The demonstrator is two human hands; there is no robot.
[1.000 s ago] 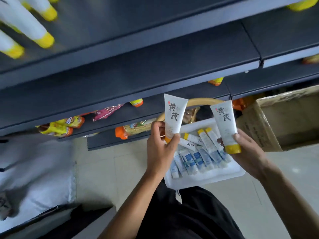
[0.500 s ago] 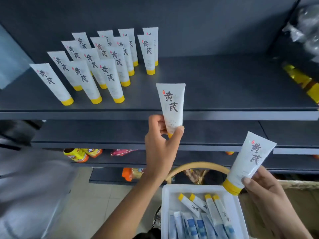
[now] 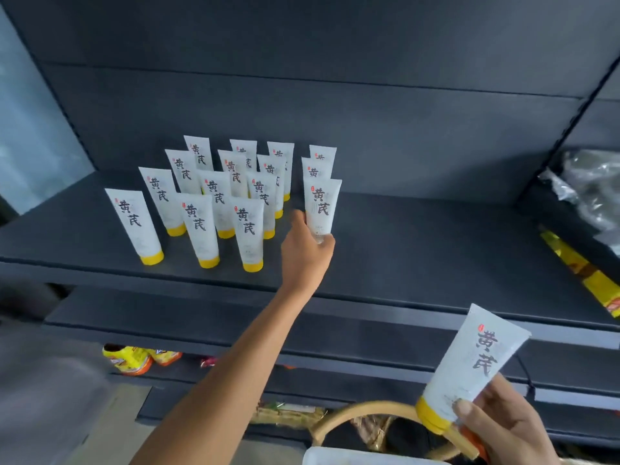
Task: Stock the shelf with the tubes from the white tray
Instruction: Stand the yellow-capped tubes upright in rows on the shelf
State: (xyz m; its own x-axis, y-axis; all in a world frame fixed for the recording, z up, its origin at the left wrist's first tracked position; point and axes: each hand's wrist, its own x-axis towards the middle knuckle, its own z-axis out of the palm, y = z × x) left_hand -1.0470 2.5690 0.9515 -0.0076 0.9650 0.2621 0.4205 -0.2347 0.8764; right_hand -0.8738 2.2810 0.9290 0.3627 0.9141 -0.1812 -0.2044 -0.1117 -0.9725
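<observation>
Several white tubes with yellow caps (image 3: 201, 209) stand cap-down in rows on the dark shelf (image 3: 419, 256). My left hand (image 3: 307, 253) reaches over the shelf and grips the lower end of one more tube (image 3: 321, 208), upright at the right end of the rows, its cap hidden by my fingers. My right hand (image 3: 500, 431) holds a second tube (image 3: 469, 367) low at the right, below the shelf, tilted with its yellow cap down. Only the rim of the white tray (image 3: 352, 457) shows at the bottom edge.
The shelf's right half is bare up to a yellow packet (image 3: 583, 273) and crinkled plastic bags (image 3: 590, 193) at the far right. Lower shelves hold snack packets (image 3: 141, 359). A curved wooden basket handle (image 3: 362, 414) arches above the tray.
My left hand has carried its tube up from the shelf's front edge onto the shelf beside the rows. My view has tilted upward; the right hand stays low with its tube.
</observation>
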